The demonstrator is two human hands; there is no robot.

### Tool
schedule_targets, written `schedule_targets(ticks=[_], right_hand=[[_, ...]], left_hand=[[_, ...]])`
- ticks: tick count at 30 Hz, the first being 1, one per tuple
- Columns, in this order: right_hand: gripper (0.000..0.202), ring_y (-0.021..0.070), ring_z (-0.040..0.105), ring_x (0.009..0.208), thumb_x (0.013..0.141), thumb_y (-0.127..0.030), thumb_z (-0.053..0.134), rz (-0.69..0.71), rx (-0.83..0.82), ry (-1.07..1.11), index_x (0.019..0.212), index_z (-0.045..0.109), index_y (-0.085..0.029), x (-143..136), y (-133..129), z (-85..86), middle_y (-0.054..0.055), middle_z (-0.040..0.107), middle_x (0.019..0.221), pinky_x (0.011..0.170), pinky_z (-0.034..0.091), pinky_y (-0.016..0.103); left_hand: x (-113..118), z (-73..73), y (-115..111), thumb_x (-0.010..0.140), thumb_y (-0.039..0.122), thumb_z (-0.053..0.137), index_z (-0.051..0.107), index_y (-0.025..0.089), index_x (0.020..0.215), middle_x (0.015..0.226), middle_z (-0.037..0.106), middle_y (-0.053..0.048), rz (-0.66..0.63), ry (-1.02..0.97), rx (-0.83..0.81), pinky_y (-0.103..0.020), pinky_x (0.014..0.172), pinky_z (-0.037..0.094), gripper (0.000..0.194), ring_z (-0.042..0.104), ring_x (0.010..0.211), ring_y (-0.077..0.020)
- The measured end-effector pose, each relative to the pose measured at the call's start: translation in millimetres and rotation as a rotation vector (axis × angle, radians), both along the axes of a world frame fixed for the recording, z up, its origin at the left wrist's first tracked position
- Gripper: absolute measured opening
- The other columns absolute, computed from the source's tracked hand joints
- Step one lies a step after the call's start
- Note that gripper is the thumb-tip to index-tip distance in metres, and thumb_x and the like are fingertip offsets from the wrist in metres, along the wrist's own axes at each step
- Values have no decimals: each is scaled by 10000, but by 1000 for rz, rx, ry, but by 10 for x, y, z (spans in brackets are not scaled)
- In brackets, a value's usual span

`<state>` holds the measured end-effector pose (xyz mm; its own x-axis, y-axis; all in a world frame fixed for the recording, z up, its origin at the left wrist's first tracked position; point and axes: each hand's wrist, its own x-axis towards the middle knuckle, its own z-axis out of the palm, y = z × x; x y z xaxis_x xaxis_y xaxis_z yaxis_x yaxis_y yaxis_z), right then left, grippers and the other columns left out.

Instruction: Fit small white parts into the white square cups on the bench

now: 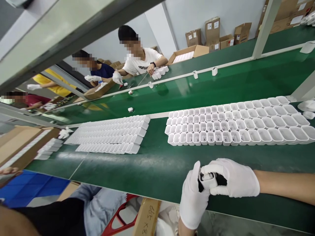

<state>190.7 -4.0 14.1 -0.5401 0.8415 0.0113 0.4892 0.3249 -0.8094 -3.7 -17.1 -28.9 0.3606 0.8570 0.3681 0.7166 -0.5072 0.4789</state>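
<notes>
Both hands wear white gloves and meet over the green bench near its front edge. My left hand [194,198] is closed around the left side of a small white plastic casing [208,182], thumb pointing up. On its right side, the fingers of my right hand [231,178] pinch the same casing, with fingertips at its open top. Dark patches show beside the casing at both gloves; I cannot make out what they are. Just beyond my hands stand several neat rows of white open-topped plastic casings [257,135], some with small dark slots inside.
Another block of white casings [110,136] stands farther left, near an open cardboard box [21,139]. Behind runs a green conveyor belt [177,91] carrying a few white pieces. Co-workers sit across it. A person in black [54,216] is at my left, beside a brown carton [147,216].
</notes>
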Motion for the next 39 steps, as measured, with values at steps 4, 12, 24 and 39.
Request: schedule_targets(ticks=[4,12,24,39], right_hand=[[270,143,512,705,793,-295,670,75,0,-45,1060,629,-304,21,7,20,-32,555,795,735,369,298],[248,128,518,702,744,-333,701,112,-86,0,985,654,-303,34,45,5,-45,567,792,728,386,278],[81,107,464,653,790,-245,687,189,7,-29,860,647,-249,22,66,2,-50,511,722,659,349,254],[181,123,448,661,831,-233,657,155,34,-113,1001,611,-276,-7,32,30,-50,524,745,697,348,270]], left_hand=[[34,13,-26,859,106,463,450,178,1307,909,678,-70,-23,29,104,-258,627,568,455,662,743,-168],[18,34,-25,801,235,620,562,184,1135,921,672,-71,-87,-35,128,-299,676,569,343,652,789,-193],[29,-3,-46,866,251,553,538,171,1157,919,678,-84,-60,52,189,-306,681,567,302,661,796,-201],[-10,-24,-50,909,269,533,445,198,1313,865,663,-52,-35,-22,56,-277,603,541,419,648,711,-173]])
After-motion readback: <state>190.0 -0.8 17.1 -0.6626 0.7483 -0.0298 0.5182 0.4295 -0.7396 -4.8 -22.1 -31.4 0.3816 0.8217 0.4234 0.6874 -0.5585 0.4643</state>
